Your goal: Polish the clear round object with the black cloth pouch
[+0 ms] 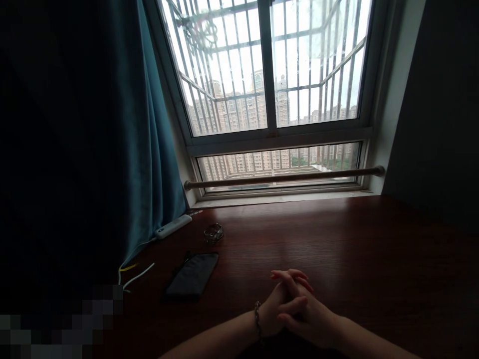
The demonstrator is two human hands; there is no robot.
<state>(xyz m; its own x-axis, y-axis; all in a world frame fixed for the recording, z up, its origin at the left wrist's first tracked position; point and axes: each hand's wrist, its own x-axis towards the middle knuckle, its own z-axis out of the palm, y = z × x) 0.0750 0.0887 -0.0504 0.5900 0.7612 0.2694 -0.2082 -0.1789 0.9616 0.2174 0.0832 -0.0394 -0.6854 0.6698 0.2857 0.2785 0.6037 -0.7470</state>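
Observation:
My left hand [272, 310] and my right hand [318, 319] are clasped together low over the dark red-brown wooden tabletop [355, 249]. Their fingers are interlaced, and no object shows between them. A dark chain bracelet [257, 319] circles my left wrist. To the left of the hands lies a flat dark pouch [194, 275], which neither hand touches. Beyond the pouch sits a small openwork, ring-shaped thing [213, 233] that looks like metal; its kind is unclear.
A white power strip [174, 227] lies along the left edge beside a blue curtain [149, 149]. White cable [138, 277] and a yellow strand [129, 267] are near it. A horizontal rail [284, 178] crosses the barred window [271, 89] behind the table.

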